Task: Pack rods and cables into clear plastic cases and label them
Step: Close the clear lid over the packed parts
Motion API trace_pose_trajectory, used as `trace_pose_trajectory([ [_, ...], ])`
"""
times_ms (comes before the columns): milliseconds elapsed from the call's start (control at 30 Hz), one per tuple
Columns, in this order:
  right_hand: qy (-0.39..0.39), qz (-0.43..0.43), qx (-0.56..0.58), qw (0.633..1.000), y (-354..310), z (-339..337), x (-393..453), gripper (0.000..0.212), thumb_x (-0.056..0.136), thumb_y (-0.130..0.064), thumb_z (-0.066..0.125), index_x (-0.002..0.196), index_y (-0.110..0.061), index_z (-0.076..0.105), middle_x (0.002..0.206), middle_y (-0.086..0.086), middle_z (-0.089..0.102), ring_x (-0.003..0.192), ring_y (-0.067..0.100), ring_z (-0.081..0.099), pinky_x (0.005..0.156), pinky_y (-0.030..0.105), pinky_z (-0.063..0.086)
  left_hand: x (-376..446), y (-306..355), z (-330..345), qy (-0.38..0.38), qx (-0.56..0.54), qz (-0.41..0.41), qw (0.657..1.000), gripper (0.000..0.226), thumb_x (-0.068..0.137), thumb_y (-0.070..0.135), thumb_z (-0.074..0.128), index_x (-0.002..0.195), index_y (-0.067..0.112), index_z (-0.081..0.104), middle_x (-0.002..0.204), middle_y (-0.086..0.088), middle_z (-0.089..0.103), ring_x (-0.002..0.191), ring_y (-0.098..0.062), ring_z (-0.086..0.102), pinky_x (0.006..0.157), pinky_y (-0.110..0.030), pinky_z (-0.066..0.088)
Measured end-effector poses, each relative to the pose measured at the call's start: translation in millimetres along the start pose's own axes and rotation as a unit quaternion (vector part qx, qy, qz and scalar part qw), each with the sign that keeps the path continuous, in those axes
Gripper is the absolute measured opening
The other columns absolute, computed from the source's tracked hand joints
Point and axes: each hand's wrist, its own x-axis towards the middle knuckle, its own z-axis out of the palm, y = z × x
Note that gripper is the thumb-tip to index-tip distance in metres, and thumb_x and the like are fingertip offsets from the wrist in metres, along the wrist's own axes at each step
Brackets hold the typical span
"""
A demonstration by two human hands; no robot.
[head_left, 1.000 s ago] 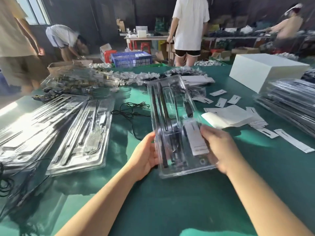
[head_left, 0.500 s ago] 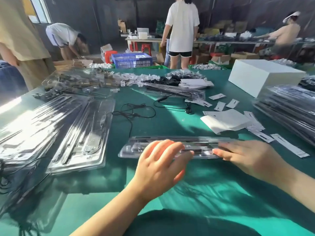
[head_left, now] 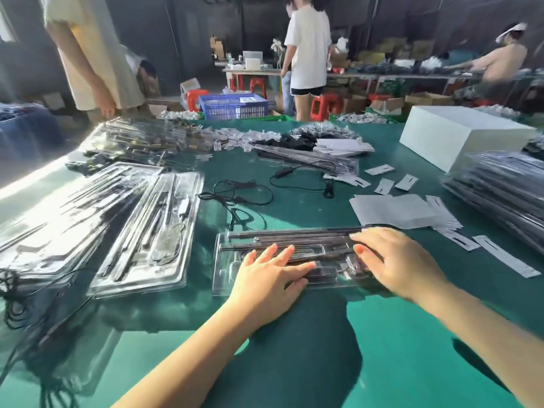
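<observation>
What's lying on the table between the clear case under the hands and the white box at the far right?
In the head view, between the clear case and the white box lie a stack of white paper sheets and scattered white labels.

Both forearms reach forward over the table point(head_left: 294, 363); the left hand point(head_left: 266, 278) and right hand point(head_left: 397, 260) lie palm-down with fingers straight and spread, pressing flat on a clear case point(head_left: 232, 260) there.

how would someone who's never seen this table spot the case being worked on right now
On the green table, look at the near edge, in the middle. A clear plastic case holding dark rods lies crosswise there. Unlike the other cases in stacks, it lies alone, with both hands flat on it.
</observation>
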Motion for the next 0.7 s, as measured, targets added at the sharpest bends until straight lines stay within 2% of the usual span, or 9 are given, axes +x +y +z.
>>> trace_pose_trajectory([
  [67,-0.035,0.063,-0.022,0.997,-10,21,2,0.049,0.099,-0.048,0.032,0.146,-0.036,0.037,0.155,-0.001,0.033,0.144,0.021,0.027,0.117,0.040,0.019,-1,1,1,0.007,0.000,0.001,1.000,0.040,0.097,0.058,0.027,0.136,0.065,0.024,0.158,0.010,0.020,0.147,-0.022,0.014,0.118,-0.047,0.008],
  [100,-0.085,0.098,-0.050,0.990,-11,32,1,0.050,0.100,-0.051,0.025,0.149,-0.043,0.023,0.160,-0.006,0.017,0.148,0.017,0.014,0.120,0.040,0.008,-2,1,1,0.010,-0.001,0.000,1.000,0.040,0.097,0.057,0.027,0.136,0.065,0.025,0.158,0.010,0.020,0.147,-0.022,0.014,0.118,-0.047,0.008],
  [167,-0.133,0.127,-0.096,0.978,-7,44,1,0.051,0.098,-0.057,0.016,0.148,-0.052,0.008,0.161,-0.012,0.004,0.149,0.013,0.003,0.121,0.042,0.000,-2,3,0,0.010,-0.016,-0.003,1.000,0.039,0.097,0.056,0.030,0.135,0.064,0.027,0.158,0.010,0.021,0.147,-0.022,0.015,0.118,-0.046,0.007],
  [333,-0.124,0.141,-0.092,0.978,-8,48,1,0.054,0.096,-0.061,0.016,0.148,-0.052,0.006,0.162,-0.010,0.001,0.149,0.016,-0.001,0.116,0.047,-0.011,5,2,-17,-0.026,-0.028,0.006,0.999,0.039,0.094,0.053,0.042,0.132,0.058,0.041,0.155,0.005,0.031,0.141,-0.022,0.031,0.114,-0.041,0.028],
  [400,-0.113,0.156,-0.090,0.977,-9,48,0,0.056,0.096,-0.061,0.019,0.149,-0.048,0.008,0.163,-0.006,0.000,0.149,0.017,-0.002,0.117,0.047,-0.006,13,1,-31,-0.043,-0.027,0.025,0.998,0.038,0.092,0.049,0.048,0.129,0.055,0.048,0.147,0.006,0.045,0.127,-0.018,0.050,0.102,-0.034,0.043],
  [467,-0.109,0.162,-0.079,0.978,-9,46,0,0.056,0.096,-0.060,0.022,0.150,-0.046,0.014,0.162,-0.007,0.005,0.149,0.017,0.001,0.118,0.049,0.002,20,-6,-46,-0.083,-0.047,0.052,0.994,0.036,0.090,0.046,0.052,0.126,0.050,0.056,0.124,0.010,0.060,0.110,-0.016,0.061,0.086,-0.030,0.050],
  [533,-0.112,0.163,-0.076,0.977,-10,45,0,0.055,0.096,-0.060,0.021,0.149,-0.046,0.017,0.162,-0.008,0.008,0.148,0.017,0.003,0.118,0.049,0.006,24,-19,-61,-0.112,-0.146,0.036,0.982,0.031,0.091,0.044,0.056,0.122,0.045,0.061,0.118,0.016,0.064,0.105,-0.010,0.063,0.087,-0.027,0.051],
  [600,-0.118,0.163,-0.080,0.976,-12,45,0,0.055,0.096,-0.061,0.019,0.149,-0.046,0.017,0.162,-0.008,0.008,0.148,0.017,0.004,0.118,0.050,0.007,27,-42,-75,-0.061,-0.247,-0.005,0.967,0.033,0.093,0.036,0.059,0.126,0.037,0.060,0.128,0.012,0.062,0.110,-0.004,0.060,0.099,-0.027,0.048],
  [700,-0.116,0.162,-0.084,0.976,-13,44,0,0.055,0.096,-0.060,0.020,0.149,-0.046,0.017,0.162,-0.009,0.008,0.148,0.017,0.005,0.118,0.049,0.007,26,-87,-95,0.125,-0.241,-0.074,0.960,0.037,0.093,0.022,0.059,0.130,0.022,0.057,0.131,0.000,0.060,0.113,-0.012,0.059,0.097,-0.029,0.047],
])
